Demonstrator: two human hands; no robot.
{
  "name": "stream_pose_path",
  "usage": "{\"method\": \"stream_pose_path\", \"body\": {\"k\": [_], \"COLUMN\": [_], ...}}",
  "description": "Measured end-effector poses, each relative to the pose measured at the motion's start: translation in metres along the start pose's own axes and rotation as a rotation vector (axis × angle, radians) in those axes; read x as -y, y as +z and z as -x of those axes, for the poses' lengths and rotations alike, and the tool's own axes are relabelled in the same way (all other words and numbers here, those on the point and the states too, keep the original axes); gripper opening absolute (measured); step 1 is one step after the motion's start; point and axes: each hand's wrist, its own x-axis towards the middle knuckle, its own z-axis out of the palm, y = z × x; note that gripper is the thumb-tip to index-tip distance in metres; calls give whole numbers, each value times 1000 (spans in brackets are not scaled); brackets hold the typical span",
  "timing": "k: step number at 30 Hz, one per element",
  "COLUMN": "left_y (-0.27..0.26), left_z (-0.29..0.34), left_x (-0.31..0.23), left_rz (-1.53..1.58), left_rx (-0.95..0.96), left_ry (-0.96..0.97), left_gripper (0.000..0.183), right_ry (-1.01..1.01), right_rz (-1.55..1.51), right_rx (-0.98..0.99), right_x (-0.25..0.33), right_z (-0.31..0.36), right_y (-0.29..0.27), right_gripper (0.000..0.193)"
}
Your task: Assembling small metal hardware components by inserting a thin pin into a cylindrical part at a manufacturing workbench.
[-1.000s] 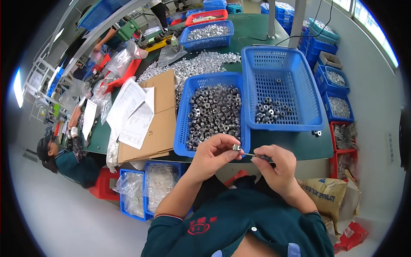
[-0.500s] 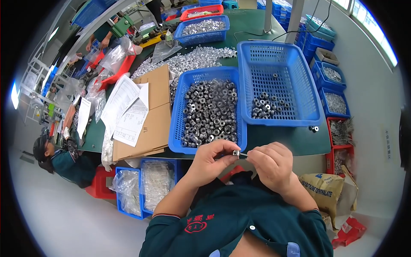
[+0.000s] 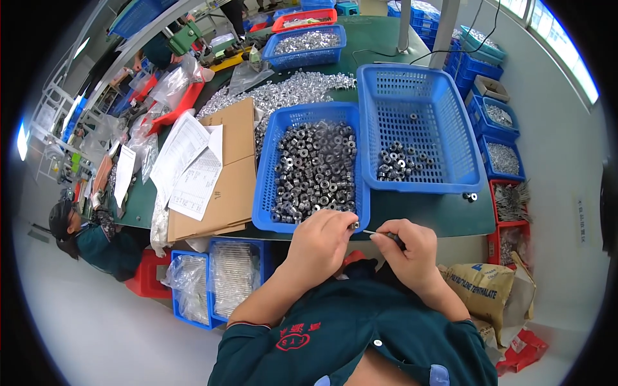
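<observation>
At the bench's near edge, head view: through the feed I see two bare hands raised in front of the green tabletop [image 3: 418,219].
Left hand [image 3: 320,248]: pinches a small metal piece [image 3: 354,225] between thumb and fingers, by the near right corner of the left basket.
Right hand [image 3: 412,249]: closed on the dark handle of a thin-shafted tool [image 3: 397,240], its tip pointing left, just beside the piece; I cannot tell whether they touch.
Left blue basket [image 3: 262,180]: holds a broad heap of metal rings [image 3: 315,170].
Right blue basket [image 3: 438,186]: I make out a small ring cluster [image 3: 399,162] toward its near left corner, and one ring alone farther back.
Far side: loose silvery parts [image 3: 299,87] spread behind the left basket.
Left side: cardboard [image 3: 235,193] bearing white papers [image 3: 193,174].
</observation>
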Motion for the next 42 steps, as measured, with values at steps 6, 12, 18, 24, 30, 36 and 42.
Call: {"method": "stream_pose_path", "body": {"k": [6, 12, 18, 24, 30, 36, 42], "left_y": [3, 2, 2, 14, 94, 188, 191], "left_z": [-3, -9, -23, -73, -176, -219, -221], "left_x": [-6, -10, -15, -24, 38, 90, 90], "left_rz": [-86, -193, -273, -269, -283, -571, -447], "left_rx": [30, 95, 213, 248, 357, 846, 845], "left_ry": [68, 125, 166, 331, 405, 174, 127], "left_gripper": [25, 24, 30, 26, 10, 20, 22], "right_ry": [-137, -311, -548, -66, 136, 108, 181], "right_rz": [114, 398, 493, 233, 37, 87, 60], "right_rx": [-26, 34, -19, -174, -244, -191, -163], "right_x": [-5, -1, -3, -17, -26, -28, -38], "right_z": [-3, -5, -13, -5, 24, 47, 56], "right_y": [5, 1, -10, -33, -48, -54, -57], "right_gripper": [14, 16, 17, 16, 10, 10, 9]}}
